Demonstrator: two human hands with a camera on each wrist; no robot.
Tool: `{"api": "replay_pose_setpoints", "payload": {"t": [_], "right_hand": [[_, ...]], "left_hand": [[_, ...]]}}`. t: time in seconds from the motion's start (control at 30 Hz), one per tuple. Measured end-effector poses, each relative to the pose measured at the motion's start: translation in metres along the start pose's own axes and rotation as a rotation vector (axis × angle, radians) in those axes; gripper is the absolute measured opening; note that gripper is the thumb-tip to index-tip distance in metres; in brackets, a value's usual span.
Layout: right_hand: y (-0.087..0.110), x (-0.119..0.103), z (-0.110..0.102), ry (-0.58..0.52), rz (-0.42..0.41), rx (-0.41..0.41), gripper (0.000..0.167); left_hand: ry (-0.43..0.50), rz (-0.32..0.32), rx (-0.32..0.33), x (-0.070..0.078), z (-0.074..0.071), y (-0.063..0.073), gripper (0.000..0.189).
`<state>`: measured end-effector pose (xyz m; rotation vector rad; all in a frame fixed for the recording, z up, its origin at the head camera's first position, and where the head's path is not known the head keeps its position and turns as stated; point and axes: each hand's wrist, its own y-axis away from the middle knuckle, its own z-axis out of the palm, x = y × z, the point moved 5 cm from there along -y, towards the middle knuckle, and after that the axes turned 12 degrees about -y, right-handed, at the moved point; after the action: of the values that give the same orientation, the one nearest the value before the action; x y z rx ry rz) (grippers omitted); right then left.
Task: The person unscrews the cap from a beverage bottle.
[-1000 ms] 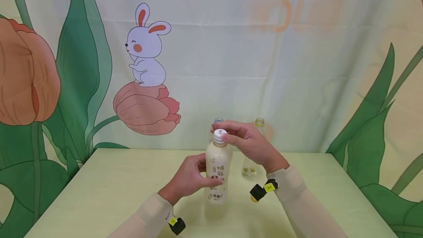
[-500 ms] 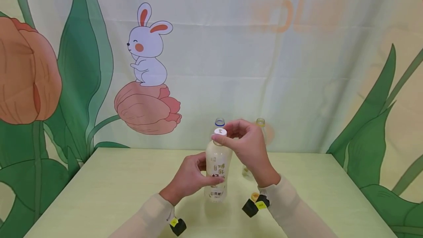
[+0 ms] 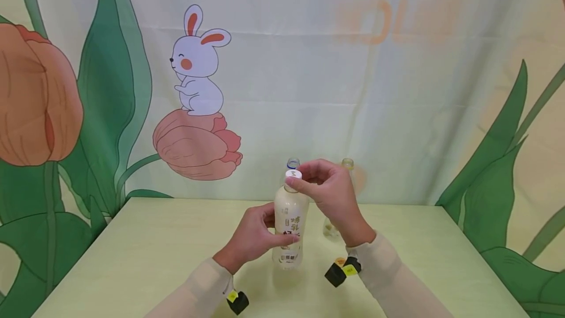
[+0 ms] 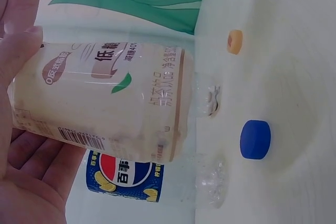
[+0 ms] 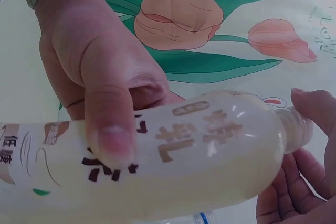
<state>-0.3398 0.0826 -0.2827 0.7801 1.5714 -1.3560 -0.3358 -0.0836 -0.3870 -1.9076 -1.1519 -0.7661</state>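
Note:
A milk tea bottle (image 3: 288,210) with cream-coloured contents stands nearly upright in the head view, its base close over the table. My left hand (image 3: 249,234) grips its body from the left, thumb across the front. On top, my right hand (image 3: 335,195) pinches the white cap (image 3: 294,174) between thumb and fingers. The left wrist view gives the lower label of the bottle (image 4: 105,93) and its base. In the right wrist view, the left thumb (image 5: 110,129) presses over the printed label, and the right fingers are at the neck.
Behind stand two clear bottles without caps: a Pepsi bottle (image 4: 123,177) with a blue neck ring, and another bottle (image 3: 347,163) with a yellowish ring. A blue cap (image 4: 255,139) and an orange cap (image 4: 235,41) lie on the table (image 3: 145,249). A printed curtain (image 3: 282,87) hangs behind.
My right hand has turned round the cap, its fingers drawing back from over the far side to the right, with the wrist shifting left. The bottle has risen slightly.

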Motion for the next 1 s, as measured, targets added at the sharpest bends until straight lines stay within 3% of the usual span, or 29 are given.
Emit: {"api": "replay_pose_setpoints", "payload": {"t": [0.3,0.57,0.77,0.87,1.0], "right_hand": [[-0.003,0.0,0.001,0.023,-0.005,-0.031,0.024],[-0.008,0.003,0.005,-0.071,-0.032,-0.201,0.025],[-0.012,0.01,0.005,-0.055,-0.045,-0.304,0.028],[-0.012,0.012,0.005,-0.057,-0.043,-0.298,0.03],[-0.011,0.011,0.003,-0.064,-0.011,-0.18,0.031]], "left_hand": [[0.009,-0.003,-0.011,0.001,-0.001,-0.001,0.048],[0.008,0.015,-0.018,-0.001,-0.001,-0.002,0.046],[0.016,0.02,-0.016,-0.001,0.0,-0.002,0.046],[0.01,0.017,-0.006,-0.002,0.0,-0.002,0.046],[0.006,0.012,0.004,-0.002,-0.001,-0.001,0.046]]}}
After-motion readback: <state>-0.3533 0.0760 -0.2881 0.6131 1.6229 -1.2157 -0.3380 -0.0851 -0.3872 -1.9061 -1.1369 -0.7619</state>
